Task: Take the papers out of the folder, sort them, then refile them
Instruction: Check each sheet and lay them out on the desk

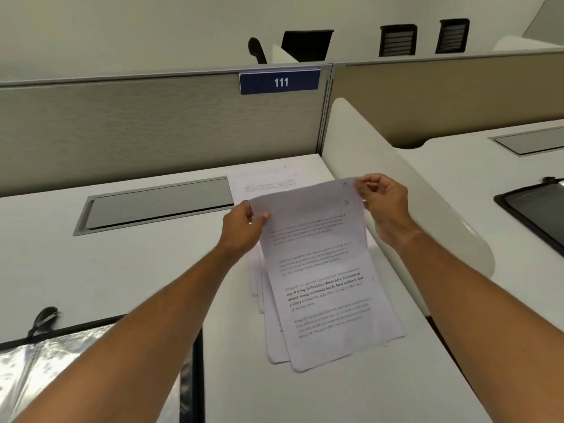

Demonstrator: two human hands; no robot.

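A stack of printed white papers (323, 288) is lifted at its top edge above the white desk (122, 270); the front sheet bears a handwritten 8 near its top right corner. My left hand (244, 230) grips the stack's top left corner, thumb on the front. My right hand (381, 199) pinches the top right corner. Another printed sheet (262, 181) lies flat on the desk behind the stack. The clear plastic folder (91, 361) with black edging lies open at the lower left, partly under my left forearm.
A grey cable tray lid (158, 206) is set into the desk at the back. A beige partition (152, 126) with a blue "111" sign stands behind. A white rounded divider (396, 184) borders the right side; beyond it a dark tablet (537, 212) lies on the neighbouring desk.
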